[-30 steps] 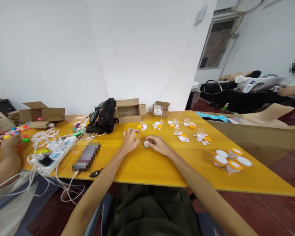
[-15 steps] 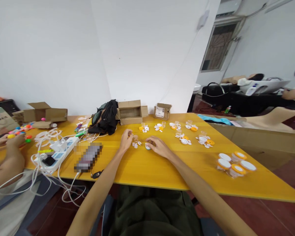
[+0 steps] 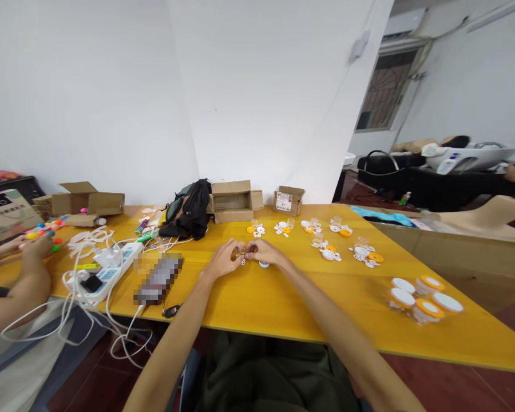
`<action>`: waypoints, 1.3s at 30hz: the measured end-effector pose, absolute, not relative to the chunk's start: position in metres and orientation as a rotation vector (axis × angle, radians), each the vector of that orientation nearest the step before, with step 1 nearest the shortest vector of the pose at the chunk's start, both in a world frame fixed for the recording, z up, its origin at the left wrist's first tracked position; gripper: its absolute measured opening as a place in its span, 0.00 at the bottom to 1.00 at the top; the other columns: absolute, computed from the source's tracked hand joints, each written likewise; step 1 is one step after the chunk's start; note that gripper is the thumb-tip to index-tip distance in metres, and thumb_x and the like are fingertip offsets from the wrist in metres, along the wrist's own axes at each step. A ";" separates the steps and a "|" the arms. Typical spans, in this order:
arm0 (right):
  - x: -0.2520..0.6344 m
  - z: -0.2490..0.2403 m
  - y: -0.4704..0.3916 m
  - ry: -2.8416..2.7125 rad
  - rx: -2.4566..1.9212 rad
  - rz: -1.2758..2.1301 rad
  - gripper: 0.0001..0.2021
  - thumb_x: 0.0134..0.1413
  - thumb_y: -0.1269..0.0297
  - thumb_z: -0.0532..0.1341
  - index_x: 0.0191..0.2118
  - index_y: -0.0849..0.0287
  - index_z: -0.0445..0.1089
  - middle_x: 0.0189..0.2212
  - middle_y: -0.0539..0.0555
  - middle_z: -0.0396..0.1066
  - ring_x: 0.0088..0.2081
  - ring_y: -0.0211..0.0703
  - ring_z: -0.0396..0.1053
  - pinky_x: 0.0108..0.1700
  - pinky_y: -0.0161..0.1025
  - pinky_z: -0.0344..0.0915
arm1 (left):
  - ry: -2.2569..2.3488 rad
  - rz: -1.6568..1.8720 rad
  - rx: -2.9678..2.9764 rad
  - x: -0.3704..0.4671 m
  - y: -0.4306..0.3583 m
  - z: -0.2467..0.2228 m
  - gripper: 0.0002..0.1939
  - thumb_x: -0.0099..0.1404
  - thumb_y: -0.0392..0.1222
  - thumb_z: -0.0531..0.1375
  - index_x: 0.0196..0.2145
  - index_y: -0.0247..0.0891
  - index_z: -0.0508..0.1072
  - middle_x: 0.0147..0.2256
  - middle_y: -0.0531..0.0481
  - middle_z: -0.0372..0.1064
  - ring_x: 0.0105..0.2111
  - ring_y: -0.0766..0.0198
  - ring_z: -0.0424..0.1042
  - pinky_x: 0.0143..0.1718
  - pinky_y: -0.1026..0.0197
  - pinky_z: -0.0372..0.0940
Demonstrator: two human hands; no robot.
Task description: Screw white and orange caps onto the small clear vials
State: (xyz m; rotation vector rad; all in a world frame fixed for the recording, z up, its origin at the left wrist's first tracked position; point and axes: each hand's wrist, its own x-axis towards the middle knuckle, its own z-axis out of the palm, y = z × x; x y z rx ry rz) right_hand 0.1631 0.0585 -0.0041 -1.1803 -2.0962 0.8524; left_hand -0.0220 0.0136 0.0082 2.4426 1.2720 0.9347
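Note:
My left hand (image 3: 223, 259) and my right hand (image 3: 264, 252) meet over the table's middle, fingers curled inward around a small clear plastic cup (image 3: 241, 250). The cup is partly covered by fingers. Whether a smaller piece is also pinched in my right fingertips is too small to make out. Just below, small white pieces with dark holes (image 3: 242, 261) lie on the tabletop, partly hidden by my hands. A white round lid with a bluish edge (image 3: 264, 265) rests under my right palm.
Sets of clear cups, orange rings and white discs (image 3: 328, 252) lie beyond and to the right. Lidded clear jars (image 3: 429, 309) stand at right. A phone (image 3: 159, 279), a power strip (image 3: 111, 272) and cables are left. A co-worker's hands (image 3: 38, 247) handle colourful balls further left.
My right hand has moved left to join my left hand at the clear cup, leaving the white lid beneath the palm. The view has shifted slightly.

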 end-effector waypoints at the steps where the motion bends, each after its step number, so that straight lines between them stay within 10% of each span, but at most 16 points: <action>1: 0.162 -0.004 0.060 -2.083 -1.179 0.878 0.05 0.38 0.69 0.68 0.23 0.58 0.71 0.20 0.45 0.70 0.24 0.37 0.67 0.27 0.33 0.59 | 1.251 0.923 2.465 -0.023 0.014 0.008 0.04 0.59 0.39 0.58 0.35 0.41 0.70 0.34 0.50 0.66 0.35 0.60 0.68 0.42 0.58 0.66; 22: 0.195 -0.015 0.050 -1.587 -1.040 1.143 0.19 0.35 0.48 0.70 0.24 0.57 0.64 0.20 0.48 0.70 0.23 0.38 0.67 0.30 0.38 0.67 | 1.301 0.980 2.429 -0.018 0.020 0.001 0.13 0.68 0.45 0.55 0.31 0.42 0.76 0.28 0.51 0.73 0.29 0.63 0.70 0.36 0.63 0.64; 39: 0.184 0.006 -0.028 -1.810 -1.030 0.560 0.12 0.58 0.55 0.58 0.33 0.54 0.74 0.30 0.53 0.76 0.31 0.45 0.70 0.37 0.40 0.66 | 1.435 1.078 2.263 0.004 0.016 0.006 0.11 0.68 0.43 0.54 0.30 0.41 0.73 0.25 0.53 0.73 0.26 0.64 0.69 0.33 0.63 0.61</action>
